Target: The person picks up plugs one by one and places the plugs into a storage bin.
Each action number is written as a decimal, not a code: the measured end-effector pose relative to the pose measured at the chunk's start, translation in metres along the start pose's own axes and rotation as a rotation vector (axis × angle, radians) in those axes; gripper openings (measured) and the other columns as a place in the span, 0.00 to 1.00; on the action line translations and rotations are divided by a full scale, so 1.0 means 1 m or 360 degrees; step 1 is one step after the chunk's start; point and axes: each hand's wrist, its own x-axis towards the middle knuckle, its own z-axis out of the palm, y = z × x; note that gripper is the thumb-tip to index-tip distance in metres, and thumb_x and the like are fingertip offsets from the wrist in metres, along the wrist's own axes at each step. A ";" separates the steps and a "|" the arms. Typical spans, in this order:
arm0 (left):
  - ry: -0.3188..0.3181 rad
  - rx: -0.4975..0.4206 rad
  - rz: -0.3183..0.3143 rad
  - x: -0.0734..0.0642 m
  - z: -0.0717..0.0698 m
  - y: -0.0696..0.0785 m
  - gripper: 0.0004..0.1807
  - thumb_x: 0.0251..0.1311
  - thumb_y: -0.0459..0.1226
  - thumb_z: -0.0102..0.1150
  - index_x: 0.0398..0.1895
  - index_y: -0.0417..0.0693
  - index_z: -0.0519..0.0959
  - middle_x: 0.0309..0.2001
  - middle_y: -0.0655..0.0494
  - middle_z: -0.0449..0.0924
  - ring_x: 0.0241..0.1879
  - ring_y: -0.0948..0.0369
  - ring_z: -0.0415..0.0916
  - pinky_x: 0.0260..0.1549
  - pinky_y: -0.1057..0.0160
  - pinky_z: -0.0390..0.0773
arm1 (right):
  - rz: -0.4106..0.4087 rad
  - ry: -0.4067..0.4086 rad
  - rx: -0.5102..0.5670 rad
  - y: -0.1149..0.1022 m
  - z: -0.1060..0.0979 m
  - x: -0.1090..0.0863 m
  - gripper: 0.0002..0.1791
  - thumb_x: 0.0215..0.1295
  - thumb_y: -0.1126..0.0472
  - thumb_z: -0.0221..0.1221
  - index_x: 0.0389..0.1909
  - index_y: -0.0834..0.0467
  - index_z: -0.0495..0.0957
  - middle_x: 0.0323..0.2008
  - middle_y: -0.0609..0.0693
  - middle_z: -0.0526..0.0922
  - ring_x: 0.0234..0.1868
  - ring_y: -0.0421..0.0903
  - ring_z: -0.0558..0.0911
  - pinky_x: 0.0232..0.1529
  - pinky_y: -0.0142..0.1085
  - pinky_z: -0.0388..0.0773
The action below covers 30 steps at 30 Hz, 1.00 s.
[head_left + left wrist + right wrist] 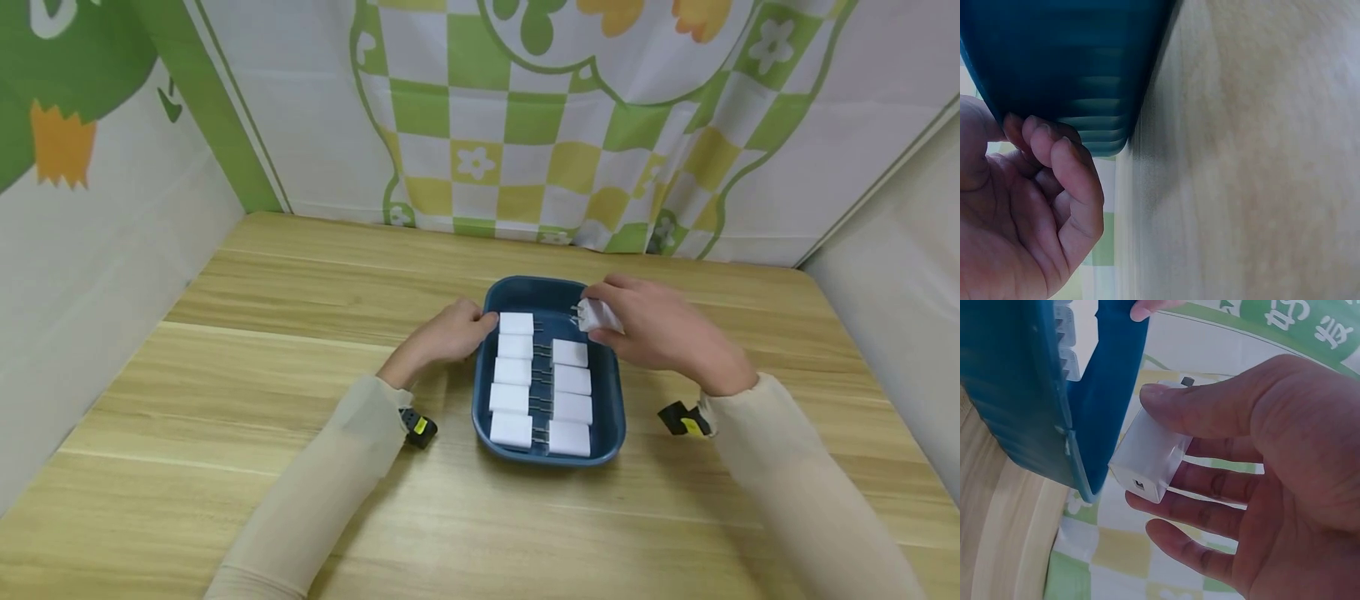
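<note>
A dark blue tray (528, 293) holds two columns of white plug-in chargers, their metal prongs facing each other along the middle. The left column (513, 372) reaches farther back than the right column (572, 381). My left hand (453, 332) pinches the tray's left rim, thumb at the top edge and fingertips against the outer wall in the left wrist view. Over the tray's far right corner, my right hand (660, 327) holds another white charger (599, 316) between thumb and fingers, prongs pointing left. A small port shows on that charger's end (1139, 485) in the right wrist view.
The tray stands on a light wood-grain table (300, 467). Behind it hangs a green, yellow and white checked curtain (540, 142), with pale fabric at both sides. Each wrist carries a small black camera, one on the left (418, 427) and one on the right (682, 419).
</note>
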 end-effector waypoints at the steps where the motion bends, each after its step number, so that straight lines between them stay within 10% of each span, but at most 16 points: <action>1: -0.0001 -0.0002 0.0001 0.000 0.000 0.000 0.29 0.80 0.43 0.39 0.14 0.48 0.67 0.13 0.58 0.62 0.12 0.61 0.62 0.16 0.65 0.63 | 0.0003 -0.0016 0.0001 0.000 0.001 0.002 0.26 0.66 0.56 0.68 0.62 0.60 0.76 0.52 0.57 0.80 0.44 0.54 0.80 0.47 0.51 0.79; 30: 0.0011 0.0011 0.0025 0.001 0.001 -0.002 0.29 0.80 0.42 0.39 0.14 0.48 0.66 0.12 0.58 0.62 0.11 0.62 0.61 0.15 0.66 0.62 | -0.0049 -0.0262 -0.0109 -0.004 0.020 0.045 0.25 0.66 0.57 0.68 0.62 0.61 0.77 0.55 0.60 0.79 0.49 0.54 0.80 0.52 0.52 0.77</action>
